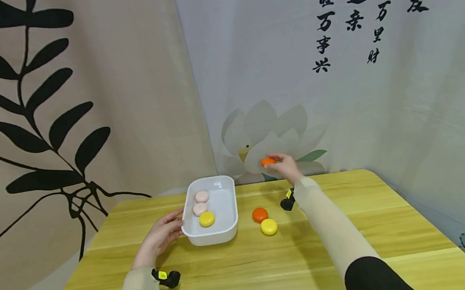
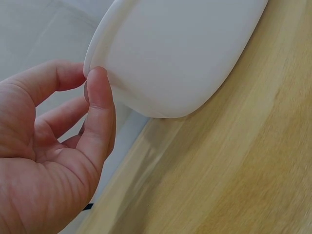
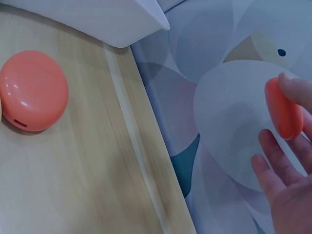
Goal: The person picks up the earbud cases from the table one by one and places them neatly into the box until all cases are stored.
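Note:
A white rectangular tub (image 1: pixel 227 229) stands on the table, holding two pale pink discs (image 1: pixel 199 209) and a yellow disc (image 1: pixel 207 219). At its left side, my left hand (image 1: pixel 163 234) pinches the rim between thumb and fingers, as the left wrist view shows up close. Raised near the table's far edge, my right hand (image 1: pixel 285 166) pinches an orange disc (image 3: pixel 284 109) by its edges. Its lower fingers are spread. Right of the tub lie a second orange disc (image 1: pixel 260 214), glossy with a small slot (image 3: pixel 20 123) in its side, and a yellow disc (image 1: pixel 269 227).
The wooden table (image 1: pixel 226 277) ends just behind the tub. A printed cloth (image 1: pixel 149 78) with dark leaves, a lotus and black characters hangs behind it. Each wrist wears a small black camera, such as the left wrist camera (image 1: pixel 171 279).

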`<state>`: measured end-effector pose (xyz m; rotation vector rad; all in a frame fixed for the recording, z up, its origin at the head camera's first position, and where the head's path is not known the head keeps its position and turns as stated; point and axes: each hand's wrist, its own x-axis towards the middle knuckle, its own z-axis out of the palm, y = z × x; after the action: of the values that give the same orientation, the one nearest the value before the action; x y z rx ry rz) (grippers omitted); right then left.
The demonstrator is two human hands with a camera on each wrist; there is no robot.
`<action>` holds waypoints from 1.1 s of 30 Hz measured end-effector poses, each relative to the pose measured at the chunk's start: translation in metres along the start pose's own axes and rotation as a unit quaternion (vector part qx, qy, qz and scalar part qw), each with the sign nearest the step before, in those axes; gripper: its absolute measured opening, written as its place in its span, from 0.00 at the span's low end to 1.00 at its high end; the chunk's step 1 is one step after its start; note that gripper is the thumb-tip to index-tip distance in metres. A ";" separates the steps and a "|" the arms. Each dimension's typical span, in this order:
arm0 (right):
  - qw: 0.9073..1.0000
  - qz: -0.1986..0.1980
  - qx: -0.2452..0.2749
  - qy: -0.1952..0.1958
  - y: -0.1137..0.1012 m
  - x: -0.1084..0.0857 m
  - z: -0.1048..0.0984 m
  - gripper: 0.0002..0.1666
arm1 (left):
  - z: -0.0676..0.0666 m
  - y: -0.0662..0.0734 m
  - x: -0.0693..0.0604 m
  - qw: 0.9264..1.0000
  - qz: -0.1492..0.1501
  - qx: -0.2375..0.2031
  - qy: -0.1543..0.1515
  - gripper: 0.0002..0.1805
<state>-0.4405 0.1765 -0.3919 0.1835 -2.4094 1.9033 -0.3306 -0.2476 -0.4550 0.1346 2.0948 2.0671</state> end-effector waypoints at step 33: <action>1.000 -0.013 -0.007 -0.006 -0.028 0.006 0.010 0.34 | 0.002 0.000 0.002 1.000 -0.012 0.002 0.027 0.30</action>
<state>-0.4423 0.1600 -0.3670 0.2270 -2.4152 1.8791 -0.3320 -0.2451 -0.4547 0.0548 2.1217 2.0749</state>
